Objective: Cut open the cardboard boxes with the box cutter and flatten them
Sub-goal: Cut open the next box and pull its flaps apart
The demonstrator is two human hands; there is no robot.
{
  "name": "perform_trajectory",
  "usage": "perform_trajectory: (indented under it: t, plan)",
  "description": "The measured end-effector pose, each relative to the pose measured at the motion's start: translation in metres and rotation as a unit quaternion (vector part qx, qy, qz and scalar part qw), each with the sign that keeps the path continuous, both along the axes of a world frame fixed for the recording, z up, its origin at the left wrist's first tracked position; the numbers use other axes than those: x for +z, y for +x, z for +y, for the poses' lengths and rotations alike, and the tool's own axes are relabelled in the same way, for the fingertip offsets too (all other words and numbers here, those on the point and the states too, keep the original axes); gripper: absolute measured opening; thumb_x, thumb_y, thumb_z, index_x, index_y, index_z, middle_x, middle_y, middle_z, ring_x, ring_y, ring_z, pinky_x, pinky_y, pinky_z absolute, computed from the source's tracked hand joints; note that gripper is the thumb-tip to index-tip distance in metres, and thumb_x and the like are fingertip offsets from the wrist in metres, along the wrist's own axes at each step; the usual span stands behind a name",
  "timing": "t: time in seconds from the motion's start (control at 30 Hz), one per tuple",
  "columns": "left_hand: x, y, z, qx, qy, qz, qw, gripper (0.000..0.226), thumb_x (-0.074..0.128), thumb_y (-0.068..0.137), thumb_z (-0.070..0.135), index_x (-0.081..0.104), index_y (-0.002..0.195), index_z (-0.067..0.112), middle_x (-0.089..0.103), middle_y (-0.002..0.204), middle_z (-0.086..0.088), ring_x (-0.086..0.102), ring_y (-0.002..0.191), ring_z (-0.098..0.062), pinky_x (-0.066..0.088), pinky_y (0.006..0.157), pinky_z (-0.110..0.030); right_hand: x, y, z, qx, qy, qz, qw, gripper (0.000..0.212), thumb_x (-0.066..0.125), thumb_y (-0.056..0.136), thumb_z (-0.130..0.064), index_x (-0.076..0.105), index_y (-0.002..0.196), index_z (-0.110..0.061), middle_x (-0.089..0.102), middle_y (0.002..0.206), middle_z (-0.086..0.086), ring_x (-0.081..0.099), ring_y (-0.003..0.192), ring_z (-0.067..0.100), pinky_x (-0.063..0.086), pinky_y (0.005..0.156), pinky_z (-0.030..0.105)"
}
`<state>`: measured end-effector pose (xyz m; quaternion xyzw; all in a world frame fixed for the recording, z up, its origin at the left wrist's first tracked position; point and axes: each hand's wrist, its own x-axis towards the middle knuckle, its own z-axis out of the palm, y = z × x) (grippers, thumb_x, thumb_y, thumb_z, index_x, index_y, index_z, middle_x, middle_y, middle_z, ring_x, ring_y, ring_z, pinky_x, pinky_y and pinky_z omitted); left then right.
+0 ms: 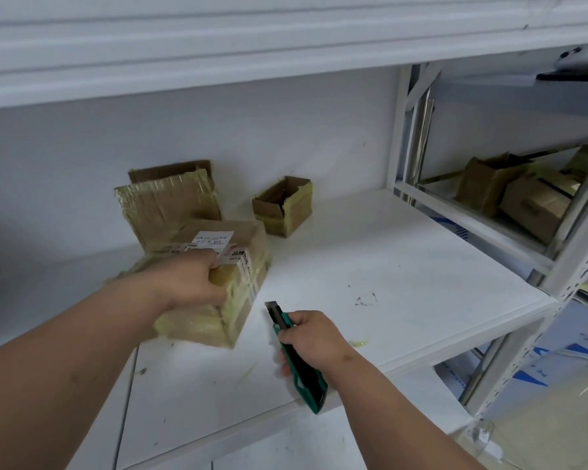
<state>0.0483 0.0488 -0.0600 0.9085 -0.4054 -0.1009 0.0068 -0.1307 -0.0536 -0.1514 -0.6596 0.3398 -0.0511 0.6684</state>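
Observation:
A taped cardboard box (231, 300) with white shipping labels lies on the white shelf (404, 266). My left hand (187, 279) grips its top near edge, fingers curled over it. My right hand (314, 340) holds a green box cutter (297, 361) just right of the box, the blade out and pointing up toward the box's near corner without touching it. Behind the box stands a larger taped box (165, 205) leaning near the wall. A small open box (284, 206) sits further right at the back.
The shelf above (218, 56) overhangs close overhead. A white metal upright (399, 130) bounds the shelf on the right; beyond it another rack holds several cardboard boxes (516, 195). The shelf's front edge runs just under my right hand. Clear plastic (540, 429) lies lower right.

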Motion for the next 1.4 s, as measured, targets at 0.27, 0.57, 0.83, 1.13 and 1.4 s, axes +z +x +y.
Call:
perform_trajectory:
  t: [0.27, 0.57, 0.83, 1.13, 1.4]
  plan:
    - [-0.001, 0.007, 0.030, 0.041, -0.003, 0.075, 0.996, 0.078, 0.063, 0.083, 0.013, 0.032, 0.148, 0.044, 0.039, 0.151, 0.002, 0.049, 0.121, -0.019, 0.044, 0.093, -0.026, -0.001, 0.024, 0.012, -0.007, 0.073, -0.016, 0.997, 0.015, 0.043, 0.095, 0.000, 0.056, 0.091, -0.006, 0.061, 0.065, 0.014, 0.058, 0.047, 0.025, 0.046, 0.048, 0.025]
    - [-0.009, 0.012, 0.032, 0.038, -0.033, 0.095, 0.994, 0.075, 0.060, 0.086, 0.010, 0.033, 0.150, 0.039, 0.029, 0.157, 0.013, 0.040, 0.135, -0.016, 0.038, 0.096, -0.020, -0.006, 0.040, 0.026, -0.043, 0.075, -0.059, 0.995, 0.020, 0.043, 0.095, -0.001, 0.061, 0.103, -0.005, 0.060, 0.072, 0.015, 0.058, 0.052, 0.027, 0.047, 0.046, 0.023]
    - [-0.007, 0.016, 0.032, 0.039, -0.042, 0.126, 0.990, 0.074, 0.061, 0.085, 0.011, 0.036, 0.147, 0.044, 0.028, 0.156, 0.019, 0.039, 0.134, -0.013, 0.038, 0.103, -0.024, -0.003, 0.049, 0.027, -0.057, 0.074, -0.044, 0.995, 0.025, 0.041, 0.091, 0.003, 0.059, 0.089, -0.014, 0.060, 0.074, 0.017, 0.060, 0.052, 0.028, 0.051, 0.052, 0.029]
    - [-0.007, 0.016, 0.034, 0.039, -0.053, 0.136, 0.989, 0.070, 0.061, 0.088, 0.015, 0.037, 0.147, 0.043, 0.029, 0.155, 0.018, 0.038, 0.135, -0.012, 0.033, 0.100, -0.019, -0.010, 0.046, 0.023, -0.131, 0.091, -0.042, 0.986, 0.023, 0.041, 0.088, 0.003, 0.061, 0.098, 0.002, 0.056, 0.068, 0.016, 0.053, 0.046, 0.026, 0.050, 0.053, 0.032]
    - [-0.005, 0.016, 0.035, 0.034, -0.047, 0.135, 0.989, 0.071, 0.061, 0.087, 0.014, 0.036, 0.146, 0.044, 0.029, 0.155, 0.019, 0.037, 0.136, -0.013, 0.035, 0.106, -0.023, -0.006, 0.052, 0.021, -0.118, 0.078, -0.039, 0.989, 0.025, 0.041, 0.090, 0.003, 0.059, 0.085, -0.013, 0.060, 0.072, 0.017, 0.059, 0.049, 0.027, 0.052, 0.058, 0.033]
